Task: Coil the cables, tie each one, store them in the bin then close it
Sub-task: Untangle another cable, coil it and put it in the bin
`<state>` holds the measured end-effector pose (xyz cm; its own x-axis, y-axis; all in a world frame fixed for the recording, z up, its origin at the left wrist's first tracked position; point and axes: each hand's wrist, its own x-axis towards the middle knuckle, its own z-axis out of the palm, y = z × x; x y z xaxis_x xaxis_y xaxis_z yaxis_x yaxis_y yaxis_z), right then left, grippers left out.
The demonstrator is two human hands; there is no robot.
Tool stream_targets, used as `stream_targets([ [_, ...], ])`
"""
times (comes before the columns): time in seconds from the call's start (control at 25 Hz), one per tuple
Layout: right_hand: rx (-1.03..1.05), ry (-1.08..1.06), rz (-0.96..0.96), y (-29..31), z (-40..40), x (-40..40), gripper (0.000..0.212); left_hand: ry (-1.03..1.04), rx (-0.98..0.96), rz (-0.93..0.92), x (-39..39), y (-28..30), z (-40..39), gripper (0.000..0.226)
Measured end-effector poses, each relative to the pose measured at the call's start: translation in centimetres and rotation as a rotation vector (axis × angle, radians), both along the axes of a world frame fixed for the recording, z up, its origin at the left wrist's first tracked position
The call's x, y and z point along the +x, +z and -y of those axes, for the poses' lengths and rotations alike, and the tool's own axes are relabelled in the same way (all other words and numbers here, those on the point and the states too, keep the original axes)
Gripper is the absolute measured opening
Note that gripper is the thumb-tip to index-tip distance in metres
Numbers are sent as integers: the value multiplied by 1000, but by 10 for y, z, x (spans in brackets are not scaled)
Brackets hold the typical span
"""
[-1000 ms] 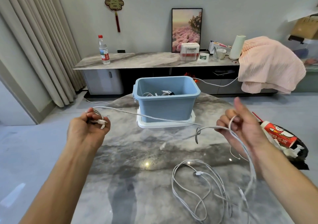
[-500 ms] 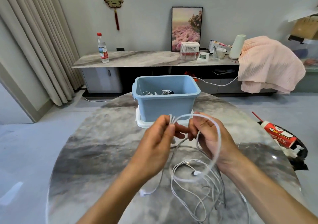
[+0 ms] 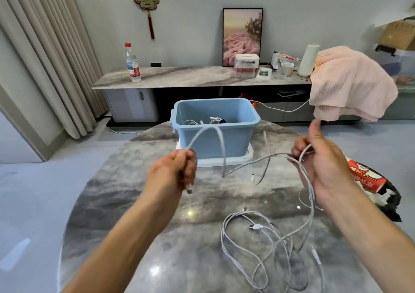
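**Clerk:** Item one, the hands. What do I enter?

**Operator:** My left hand is clenched around a white cable, with the plug end sticking out below the fist. My right hand has its fingers curled round several strands of the same cable, thumb raised. Both are held above the table, well apart.

**Clerk:** Run of that cable?

**Operator:** From my left fist it arches up in front of the bin, drops, then crosses to my right hand. From there more strands hang down to the loose tangle of cables lying on the round marble table, near its right front edge. I cannot tell which strand in the heap belongs to which cable.

**Clerk:** Item two, the bin.

**Operator:** Blue bin, open, at the far middle of the table. It stands on a white lid, which lies flat beneath it. A few white cables lie inside at the bottom; whether they are tied, I cannot tell.

**Clerk:** Sundries?

**Operator:** A water bottle on the long sideboard, a framed flower picture leaning against the wall, a pink cloth draped over the sideboard's right end, and a red-printed bag on the floor right of the table.
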<state>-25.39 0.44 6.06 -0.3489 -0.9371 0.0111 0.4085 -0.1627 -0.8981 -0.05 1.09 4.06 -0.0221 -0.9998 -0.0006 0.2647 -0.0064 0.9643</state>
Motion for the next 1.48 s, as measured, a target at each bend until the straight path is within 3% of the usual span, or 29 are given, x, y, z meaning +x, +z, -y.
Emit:
stream_targets([
  [0.12,24,-134,-460,-19,2,3,53,-79,287,-422,9,13,0,24],
  [0.24,123,-236,-844,-38,9,-4,54,-199,204,-669,22,27,-6,26],
  [0.32,319,-177,-1295,-53,14,-18,48,-207,96,-695,35,38,-7,34],
  [0.4,471,24,-1512,-61,14,-15,31,-135,63,-610,37,42,-7,36],
  [0.44,419,75,-1507,-60,12,-7,25,-90,73,-553,33,41,-7,32],
  [0.48,296,87,-1386,-55,8,5,24,-51,84,-499,26,39,-7,27],
  [0.56,2,133,-944,-37,-3,36,31,-14,77,-419,8,34,-8,20],
  [0.64,-174,345,-711,-20,-15,66,31,-20,35,-312,-4,28,-12,19],
  [0.72,-176,570,-522,-12,-21,80,40,15,7,-176,-8,25,-14,21],
  [0.8,-51,773,-283,-4,-24,69,68,58,16,-138,-6,22,-12,23],
  [0.84,-7,848,-209,0,-25,61,70,64,28,-134,-4,21,-10,24],
  [0.92,-3,896,-111,6,-25,50,47,31,58,-117,-3,17,-8,26],
  [1.0,-2,741,-45,11,-19,44,24,-56,133,-98,-2,15,-7,28],
  [1.08,-13,436,-230,4,-4,31,20,-240,251,-116,1,17,-10,25],
  [1.2,-50,41,-975,-25,13,22,27,-451,271,-332,-2,23,-17,22],
  [1.28,-31,78,-1157,-48,9,37,24,-344,213,-512,-6,21,-14,23],
  [1.36,-51,246,-1266,-59,-10,69,20,-155,128,-566,-7,15,-6,27],
  [1.48,-169,431,-1433,-50,-40,115,18,86,-47,-318,-3,3,4,25],
])
